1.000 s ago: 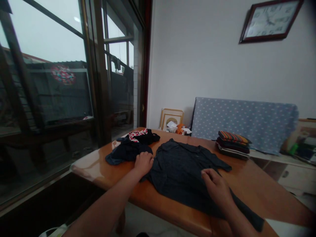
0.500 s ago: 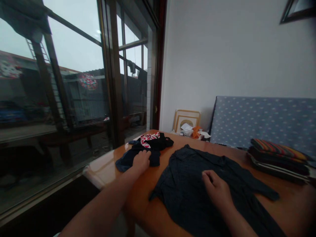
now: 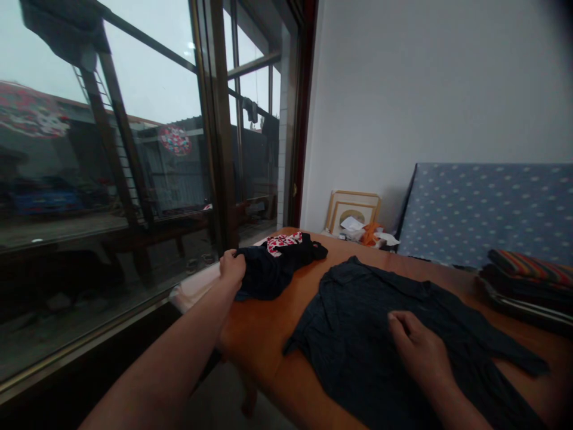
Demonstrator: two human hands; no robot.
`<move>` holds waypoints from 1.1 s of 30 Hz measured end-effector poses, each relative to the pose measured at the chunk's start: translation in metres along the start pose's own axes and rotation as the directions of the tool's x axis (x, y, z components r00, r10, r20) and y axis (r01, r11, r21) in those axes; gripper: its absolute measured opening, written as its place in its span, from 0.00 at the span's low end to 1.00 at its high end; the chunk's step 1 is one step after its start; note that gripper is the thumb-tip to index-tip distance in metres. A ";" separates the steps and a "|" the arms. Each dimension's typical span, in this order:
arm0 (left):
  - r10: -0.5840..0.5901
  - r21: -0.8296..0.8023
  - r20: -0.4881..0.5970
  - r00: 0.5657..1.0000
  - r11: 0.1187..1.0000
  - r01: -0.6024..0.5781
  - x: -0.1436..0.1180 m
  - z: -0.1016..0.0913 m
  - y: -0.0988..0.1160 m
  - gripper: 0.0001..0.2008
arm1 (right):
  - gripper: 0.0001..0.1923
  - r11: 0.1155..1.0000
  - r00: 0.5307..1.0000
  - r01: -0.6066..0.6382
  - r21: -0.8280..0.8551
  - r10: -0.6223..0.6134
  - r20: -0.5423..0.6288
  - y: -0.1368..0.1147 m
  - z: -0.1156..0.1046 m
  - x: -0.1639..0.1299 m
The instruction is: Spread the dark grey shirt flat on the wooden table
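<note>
So the worktop (image 3: 264, 334) still had the big dark shirt (image 3: 385, 334) spread flat across it, collar at the far end and hem toward the near right, long axis running far-left to near-right. What changed: half a second earlier the left hand (image 3: 231, 267) was lying on top of the smaller dark garment (image 3: 268, 272) at the far left corner, and now it had slid out to that garment's left edge and closed its fingers on the cloth, bunching it up. Looked to me like that piece was being picked up or dragged aside. The right hand (image 3: 418, 349) hadn't budged, resting loosely curled on the middle of the shirt, pinching nothing. A red-and-white patterned cloth (image 3: 283, 240) sat just behind the bunched garment.
</note>
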State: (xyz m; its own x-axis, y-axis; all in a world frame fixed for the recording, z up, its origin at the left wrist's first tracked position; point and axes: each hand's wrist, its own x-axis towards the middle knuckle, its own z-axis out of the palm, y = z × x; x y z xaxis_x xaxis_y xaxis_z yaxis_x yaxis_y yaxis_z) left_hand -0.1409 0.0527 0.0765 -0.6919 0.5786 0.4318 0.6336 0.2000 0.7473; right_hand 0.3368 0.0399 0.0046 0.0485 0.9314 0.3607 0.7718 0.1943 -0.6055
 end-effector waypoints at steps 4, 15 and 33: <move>0.199 0.224 0.049 0.979 0.953 -0.205 -0.032 0.011 0.018 0.27 | 0.20 1.000 1.000 0.009 -0.012 -0.009 0.006 0.001 -0.001 -0.001; 0.439 0.347 0.582 0.685 0.627 -0.697 -0.038 0.017 -0.007 0.30 | 0.22 0.999 0.999 0.036 0.010 -0.036 0.035 0.000 -0.007 -0.007; 0.538 0.187 0.729 0.423 0.438 -0.879 0.002 0.065 0.083 0.26 | 0.19 0.994 0.995 0.080 0.074 -0.084 0.047 -0.018 -0.004 -0.012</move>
State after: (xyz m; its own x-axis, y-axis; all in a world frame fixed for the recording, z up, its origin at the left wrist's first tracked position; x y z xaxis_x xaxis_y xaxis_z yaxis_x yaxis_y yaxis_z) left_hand -0.0675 0.1222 0.1062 0.3005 0.9287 0.2172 0.9507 -0.2733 -0.1467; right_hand 0.3249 0.0237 0.0145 -0.0464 0.9253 0.3764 0.7239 0.2908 -0.6256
